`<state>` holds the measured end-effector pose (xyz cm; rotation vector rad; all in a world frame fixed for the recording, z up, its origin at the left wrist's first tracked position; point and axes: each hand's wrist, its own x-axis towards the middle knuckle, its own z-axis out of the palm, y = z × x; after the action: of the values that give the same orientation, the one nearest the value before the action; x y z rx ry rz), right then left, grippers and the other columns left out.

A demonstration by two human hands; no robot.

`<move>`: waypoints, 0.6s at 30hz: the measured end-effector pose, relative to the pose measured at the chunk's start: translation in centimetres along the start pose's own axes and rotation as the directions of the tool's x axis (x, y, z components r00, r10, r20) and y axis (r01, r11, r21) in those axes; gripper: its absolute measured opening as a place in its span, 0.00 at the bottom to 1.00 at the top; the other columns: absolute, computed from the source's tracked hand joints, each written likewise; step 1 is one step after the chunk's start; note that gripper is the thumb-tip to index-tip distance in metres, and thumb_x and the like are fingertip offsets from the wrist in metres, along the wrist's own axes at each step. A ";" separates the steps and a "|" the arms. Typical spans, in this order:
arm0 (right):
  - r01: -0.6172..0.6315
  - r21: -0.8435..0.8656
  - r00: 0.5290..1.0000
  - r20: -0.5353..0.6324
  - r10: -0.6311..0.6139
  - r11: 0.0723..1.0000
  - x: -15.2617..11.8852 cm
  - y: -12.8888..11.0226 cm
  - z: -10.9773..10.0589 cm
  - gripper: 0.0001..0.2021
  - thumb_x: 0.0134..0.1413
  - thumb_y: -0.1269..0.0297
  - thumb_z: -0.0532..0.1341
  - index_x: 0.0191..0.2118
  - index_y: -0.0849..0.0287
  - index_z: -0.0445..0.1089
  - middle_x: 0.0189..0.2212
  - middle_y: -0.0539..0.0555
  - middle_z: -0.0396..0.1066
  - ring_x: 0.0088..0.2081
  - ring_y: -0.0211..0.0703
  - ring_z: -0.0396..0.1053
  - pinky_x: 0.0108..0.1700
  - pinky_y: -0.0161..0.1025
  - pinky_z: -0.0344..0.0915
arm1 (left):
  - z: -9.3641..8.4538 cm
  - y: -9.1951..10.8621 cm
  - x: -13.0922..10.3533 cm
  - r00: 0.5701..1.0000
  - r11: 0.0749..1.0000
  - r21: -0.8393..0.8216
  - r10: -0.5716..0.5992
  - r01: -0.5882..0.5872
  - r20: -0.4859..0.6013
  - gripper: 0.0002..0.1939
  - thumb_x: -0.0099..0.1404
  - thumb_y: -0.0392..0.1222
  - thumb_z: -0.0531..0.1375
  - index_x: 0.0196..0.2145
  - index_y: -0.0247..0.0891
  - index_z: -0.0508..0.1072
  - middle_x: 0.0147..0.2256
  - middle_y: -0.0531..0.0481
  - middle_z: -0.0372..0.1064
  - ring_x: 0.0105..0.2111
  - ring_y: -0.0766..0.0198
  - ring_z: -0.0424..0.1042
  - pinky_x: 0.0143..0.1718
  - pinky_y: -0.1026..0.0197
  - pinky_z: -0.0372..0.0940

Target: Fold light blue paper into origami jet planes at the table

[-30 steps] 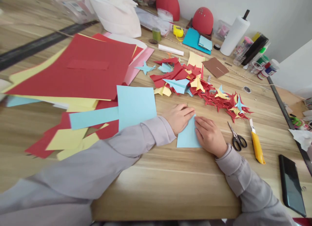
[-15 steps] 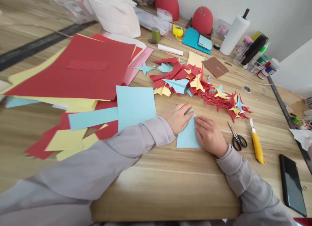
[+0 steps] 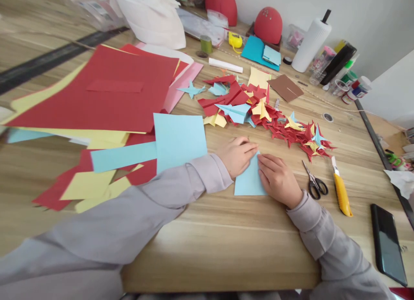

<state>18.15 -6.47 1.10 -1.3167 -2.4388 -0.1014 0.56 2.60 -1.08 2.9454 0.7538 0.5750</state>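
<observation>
A small light blue paper (image 3: 248, 179) lies on the wooden table between my hands, its upper part covered by fingers. My left hand (image 3: 237, 155) presses on its upper left part, fingers close together and pointing right. At its right edge, my right hand (image 3: 278, 179) rests with the fingertips together on the paper. The fingertips of both hands nearly meet at the top of the sheet. A larger light blue sheet (image 3: 180, 140) lies to the left, beside a light blue strip (image 3: 124, 156).
Folded paper pieces (image 3: 237, 99) lie heaped beyond my hands. Scissors (image 3: 317, 188), a yellow cutter (image 3: 342, 192) and a black phone (image 3: 388, 244) are at the right. Red sheets (image 3: 129, 106) are stacked at the left; bottles (image 3: 312, 43) stand at the back.
The fingers of my left hand have shifted slightly over the top of the small blue paper, covering its upper tip. My right hand has hardly moved.
</observation>
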 end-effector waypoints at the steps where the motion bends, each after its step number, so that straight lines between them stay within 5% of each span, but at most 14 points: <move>1: 0.001 -0.003 1.000 0.002 -0.001 1.000 0.0 0.0 0.0 0.15 0.58 0.71 0.52 0.47 0.67 0.69 0.48 0.62 0.70 0.51 0.50 0.64 0.50 0.48 0.65 | 0.0 0.0 0.0 1.000 1.000 -0.002 0.001 -0.001 -0.001 0.21 0.62 0.38 0.49 0.52 0.33 0.68 0.52 0.47 0.67 0.47 0.52 0.60 0.46 0.50 0.60; 18: -0.092 0.017 0.993 0.081 0.090 0.996 0.3 -0.4 -0.7 0.12 0.59 0.68 0.52 0.43 0.61 0.70 0.49 0.59 0.69 0.51 0.49 0.63 0.54 0.52 0.58 | -0.6 1.7 0.1 0.992 0.992 -0.037 -0.122 0.122 -0.005 0.25 0.62 0.50 0.52 0.50 0.31 0.70 0.49 0.41 0.68 0.48 0.49 0.61 0.45 0.48 0.59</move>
<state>17.90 -6.61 1.84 -1.4468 -2.4343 0.0003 1.22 1.17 -0.23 2.8403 0.9066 0.5841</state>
